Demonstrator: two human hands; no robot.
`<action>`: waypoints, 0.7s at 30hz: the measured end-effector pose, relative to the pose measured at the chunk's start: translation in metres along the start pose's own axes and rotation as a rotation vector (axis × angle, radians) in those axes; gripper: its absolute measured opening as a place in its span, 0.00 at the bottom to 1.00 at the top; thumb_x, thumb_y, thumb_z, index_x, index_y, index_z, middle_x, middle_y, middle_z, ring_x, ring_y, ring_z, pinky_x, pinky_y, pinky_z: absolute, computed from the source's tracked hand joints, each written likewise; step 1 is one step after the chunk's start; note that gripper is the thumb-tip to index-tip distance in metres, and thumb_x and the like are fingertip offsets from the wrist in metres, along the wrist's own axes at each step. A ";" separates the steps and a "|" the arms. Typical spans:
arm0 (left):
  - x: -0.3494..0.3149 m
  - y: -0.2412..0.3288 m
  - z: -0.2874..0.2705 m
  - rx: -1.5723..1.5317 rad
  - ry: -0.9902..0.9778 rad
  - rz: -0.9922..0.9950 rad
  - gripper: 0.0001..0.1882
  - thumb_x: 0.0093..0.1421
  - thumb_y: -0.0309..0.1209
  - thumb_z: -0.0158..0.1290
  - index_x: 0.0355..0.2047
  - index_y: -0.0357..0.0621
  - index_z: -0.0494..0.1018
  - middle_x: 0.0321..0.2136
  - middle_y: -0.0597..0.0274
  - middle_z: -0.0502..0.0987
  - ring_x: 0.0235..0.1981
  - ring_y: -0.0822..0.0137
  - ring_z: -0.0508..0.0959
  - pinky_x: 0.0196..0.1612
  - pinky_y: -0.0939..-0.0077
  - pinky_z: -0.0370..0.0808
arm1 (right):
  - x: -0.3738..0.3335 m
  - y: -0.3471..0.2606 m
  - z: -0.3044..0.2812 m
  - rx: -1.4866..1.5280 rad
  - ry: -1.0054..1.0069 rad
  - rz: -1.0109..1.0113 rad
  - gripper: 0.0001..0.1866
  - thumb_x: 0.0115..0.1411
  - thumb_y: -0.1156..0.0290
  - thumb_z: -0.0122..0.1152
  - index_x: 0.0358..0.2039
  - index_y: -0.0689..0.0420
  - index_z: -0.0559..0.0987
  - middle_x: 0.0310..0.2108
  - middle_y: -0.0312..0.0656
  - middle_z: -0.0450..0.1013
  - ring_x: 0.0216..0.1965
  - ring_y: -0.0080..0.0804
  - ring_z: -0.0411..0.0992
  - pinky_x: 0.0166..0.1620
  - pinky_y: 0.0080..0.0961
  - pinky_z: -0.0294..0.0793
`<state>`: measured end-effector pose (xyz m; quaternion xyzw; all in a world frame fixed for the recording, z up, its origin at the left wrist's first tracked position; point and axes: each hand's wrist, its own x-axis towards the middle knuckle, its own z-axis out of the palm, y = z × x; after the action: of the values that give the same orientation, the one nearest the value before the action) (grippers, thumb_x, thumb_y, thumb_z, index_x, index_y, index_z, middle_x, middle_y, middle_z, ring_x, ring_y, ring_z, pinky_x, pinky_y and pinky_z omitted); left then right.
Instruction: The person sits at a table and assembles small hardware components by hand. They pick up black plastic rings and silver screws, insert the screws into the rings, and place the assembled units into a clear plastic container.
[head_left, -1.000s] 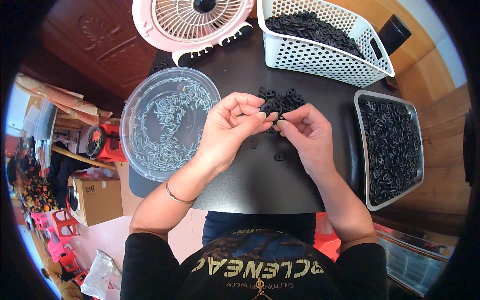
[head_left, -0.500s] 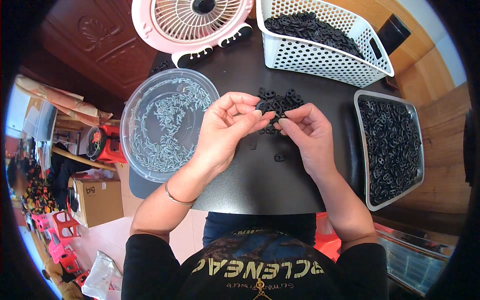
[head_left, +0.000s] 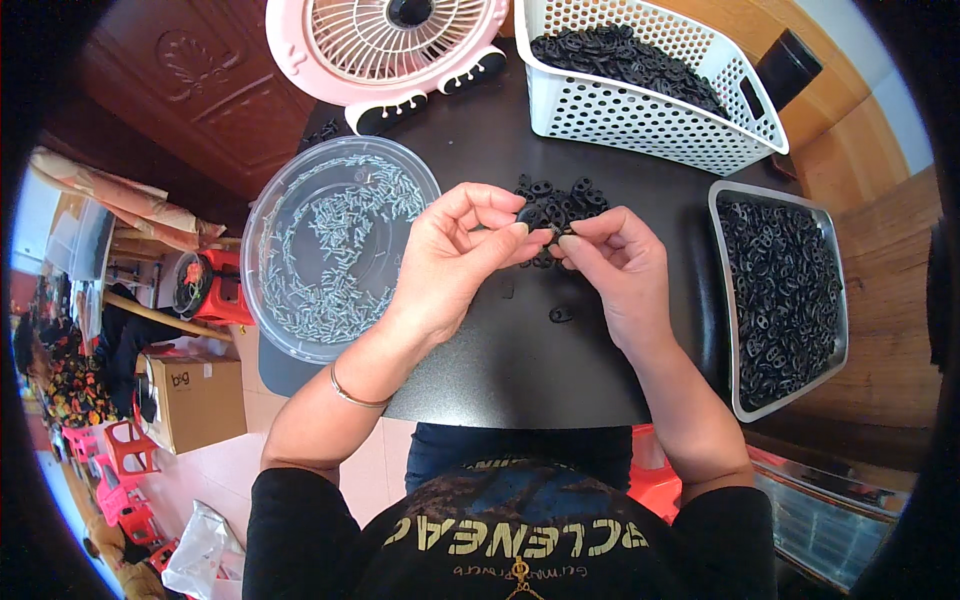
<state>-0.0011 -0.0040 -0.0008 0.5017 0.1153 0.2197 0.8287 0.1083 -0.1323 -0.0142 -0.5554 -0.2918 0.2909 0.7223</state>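
Over the dark table (head_left: 480, 370), my left hand (head_left: 445, 255) pinches a black plastic piece (head_left: 530, 214) between thumb and fingers. My right hand (head_left: 622, 270) meets it from the other side, thumb and forefinger pressed together at the left fingertips. What the right fingers grip is too small and covered to make out. Just beyond both hands lies a pile of black oval two-holed pieces (head_left: 578, 194). A single black piece (head_left: 561, 314) rests nearer me, below the fingertips. By my left forearm, a clear round tub (head_left: 300, 258) holds many small silvery screws (head_left: 345, 220).
A pink fan (head_left: 290, 60) stands at the far left. At the far right, a white perforated basket (head_left: 640, 143) holds black pieces. More fill a metal-rimmed tray (head_left: 843, 330) on the right. A cardboard box (head_left: 205, 405) sits on the floor at left.
Both hands stay almost in place, fingertips still together over the table. Only slight shifts of the fingers show.
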 end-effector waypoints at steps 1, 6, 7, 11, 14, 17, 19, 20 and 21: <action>-0.001 0.000 0.000 -0.002 0.001 -0.007 0.09 0.54 0.19 0.48 0.36 0.36 0.66 0.29 0.61 0.73 0.34 0.68 0.76 0.40 0.78 0.75 | 0.000 -0.001 0.000 0.025 0.002 0.000 0.05 0.51 0.81 0.56 0.30 0.62 0.71 0.28 0.41 0.72 0.31 0.22 0.72 0.35 0.16 0.72; 0.000 -0.001 0.000 0.014 0.002 -0.027 0.09 0.54 0.20 0.49 0.36 0.38 0.67 0.29 0.62 0.74 0.33 0.71 0.76 0.38 0.80 0.75 | -0.001 -0.004 0.001 0.093 0.000 0.019 0.05 0.51 0.81 0.56 0.30 0.61 0.70 0.28 0.41 0.72 0.31 0.22 0.72 0.34 0.15 0.72; 0.000 0.000 0.000 0.022 0.002 -0.029 0.09 0.54 0.20 0.49 0.36 0.38 0.67 0.29 0.62 0.74 0.32 0.72 0.76 0.37 0.80 0.75 | -0.001 -0.004 0.001 0.088 -0.008 0.020 0.05 0.51 0.81 0.56 0.30 0.61 0.70 0.28 0.41 0.72 0.31 0.22 0.72 0.34 0.15 0.72; -0.001 -0.001 0.001 0.024 0.005 -0.051 0.08 0.53 0.20 0.50 0.36 0.38 0.68 0.28 0.63 0.74 0.31 0.74 0.76 0.37 0.81 0.75 | -0.002 -0.003 0.002 0.074 -0.031 0.019 0.05 0.51 0.81 0.55 0.30 0.61 0.70 0.29 0.41 0.72 0.31 0.22 0.72 0.35 0.15 0.72; -0.001 -0.002 0.001 0.032 0.015 -0.053 0.08 0.53 0.20 0.50 0.35 0.38 0.68 0.28 0.64 0.74 0.30 0.74 0.76 0.36 0.82 0.75 | -0.002 -0.003 0.002 0.071 -0.036 0.026 0.05 0.51 0.81 0.55 0.30 0.61 0.70 0.29 0.41 0.72 0.31 0.22 0.72 0.35 0.15 0.72; -0.001 -0.002 0.001 0.036 0.008 -0.050 0.08 0.53 0.20 0.50 0.35 0.38 0.68 0.27 0.64 0.74 0.30 0.75 0.75 0.36 0.82 0.75 | -0.002 -0.004 0.001 0.078 -0.035 0.026 0.05 0.52 0.81 0.55 0.30 0.61 0.70 0.29 0.41 0.71 0.31 0.22 0.72 0.35 0.16 0.72; 0.000 -0.002 0.001 0.042 0.001 -0.045 0.08 0.53 0.20 0.50 0.35 0.38 0.68 0.27 0.64 0.74 0.30 0.75 0.75 0.36 0.82 0.75 | -0.002 -0.005 0.001 0.087 -0.038 0.023 0.05 0.52 0.81 0.55 0.30 0.61 0.70 0.29 0.41 0.71 0.31 0.22 0.72 0.35 0.16 0.72; 0.000 -0.002 0.001 0.045 -0.002 -0.042 0.08 0.53 0.19 0.50 0.35 0.38 0.68 0.27 0.64 0.74 0.30 0.76 0.75 0.37 0.82 0.75 | -0.002 -0.005 0.001 0.092 -0.043 0.022 0.05 0.52 0.81 0.55 0.30 0.61 0.70 0.29 0.41 0.71 0.31 0.22 0.72 0.35 0.16 0.72; 0.000 -0.003 0.001 0.048 -0.007 -0.038 0.08 0.53 0.20 0.50 0.35 0.38 0.68 0.27 0.65 0.74 0.30 0.76 0.75 0.37 0.83 0.75 | -0.002 -0.005 0.001 0.096 -0.047 0.020 0.05 0.52 0.81 0.55 0.30 0.61 0.70 0.29 0.41 0.71 0.31 0.22 0.72 0.36 0.16 0.72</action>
<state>-0.0005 -0.0059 -0.0027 0.5197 0.1272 0.1992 0.8210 0.1068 -0.1344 -0.0096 -0.5160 -0.2887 0.3250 0.7381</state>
